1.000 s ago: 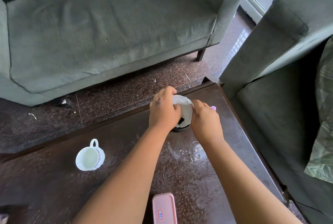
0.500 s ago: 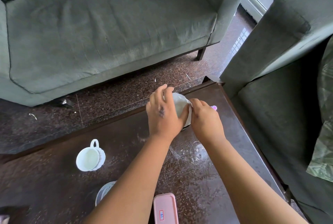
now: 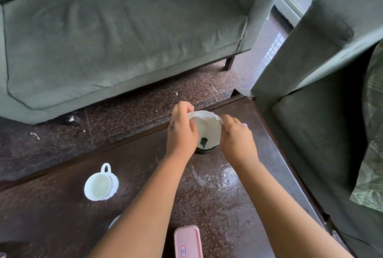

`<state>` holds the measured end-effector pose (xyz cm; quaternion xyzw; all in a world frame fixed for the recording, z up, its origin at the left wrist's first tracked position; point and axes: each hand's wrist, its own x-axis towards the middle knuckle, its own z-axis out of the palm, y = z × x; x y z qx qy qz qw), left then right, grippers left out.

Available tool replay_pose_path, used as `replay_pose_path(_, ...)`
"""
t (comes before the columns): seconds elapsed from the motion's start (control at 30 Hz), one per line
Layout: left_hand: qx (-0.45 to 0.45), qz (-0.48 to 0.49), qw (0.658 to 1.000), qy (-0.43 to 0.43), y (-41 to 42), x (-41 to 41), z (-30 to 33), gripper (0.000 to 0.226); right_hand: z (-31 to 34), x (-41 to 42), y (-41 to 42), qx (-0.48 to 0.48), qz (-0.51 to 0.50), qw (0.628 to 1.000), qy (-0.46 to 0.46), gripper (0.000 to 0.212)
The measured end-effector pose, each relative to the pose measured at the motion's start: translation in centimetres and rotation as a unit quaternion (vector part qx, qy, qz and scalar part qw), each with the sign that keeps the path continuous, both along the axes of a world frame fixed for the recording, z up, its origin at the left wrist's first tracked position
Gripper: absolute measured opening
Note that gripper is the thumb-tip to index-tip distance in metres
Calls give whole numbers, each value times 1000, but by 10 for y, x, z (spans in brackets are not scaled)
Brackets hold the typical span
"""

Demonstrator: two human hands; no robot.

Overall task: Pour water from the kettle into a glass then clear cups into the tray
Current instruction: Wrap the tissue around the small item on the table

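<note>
A person leans over a dark brown shiny table [image 3: 62, 216]. Both hands are at the far side of the table, on a white kettle with a black base [image 3: 207, 133]. The kettle stands on the table near its far edge. The left hand [image 3: 181, 131] is on the left side of the kettle, and its fingers curl over the white top rim and pinch it. The right hand [image 3: 236, 139] is on the right side, and its fingers pinch the rim there too. A small pink bit [image 3: 245, 125] peeks out just behind the right hand; what it is cannot be told.

A white cup with a loop handle [image 3: 100, 184] sits on the table, well to the left of the arms. A flat pink box with a little label [image 3: 187, 241] lies at the near edge, between the arms. A big grey-green sofa [image 3: 124, 29] stands across the speckled floor [image 3: 124, 116].
</note>
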<state>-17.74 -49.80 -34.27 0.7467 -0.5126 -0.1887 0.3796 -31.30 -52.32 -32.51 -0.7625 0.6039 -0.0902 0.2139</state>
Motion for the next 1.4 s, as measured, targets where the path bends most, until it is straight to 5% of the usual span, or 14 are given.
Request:
replay_pose_path(0.23,-43,-78,996,-27,5,14,-8,29,-5,-3,-4,-4,-16,997,-72,25)
replay_pose_path(0.4,-22,-97,995,-9,6,11,-8,21,-5,-3,2,21,32,992,-121,79)
replay_pose_path(0.63,39,-99,988,-116,6,1,-3,36,-10,-3,-1,-40,-10,996,-84,38)
replay_pose_path(0.77,26,-61,994,-90,7,-3,-2,30,-7,-5,-3,-39,6,998,-49,22)
replay_pose_path(1.0,50,-102,993,-42,14,-2,2,46,-8,-1,1,-72,69,995,-23,46)
replay_pose_path(1.17,109,-124,982,-86,17,-4,1,82,-15,2,-1,-10,59,998,22,61)
replay_pose_path(1.3,65,-114,985,-114,19,-2,-2,87,-14,0,2,-22,53,994,-96,67)
replay_pose_path(1.4,87,-51,994,-37,22,0,-5,92,-12,-3,5,3,-11,986,-166,79)
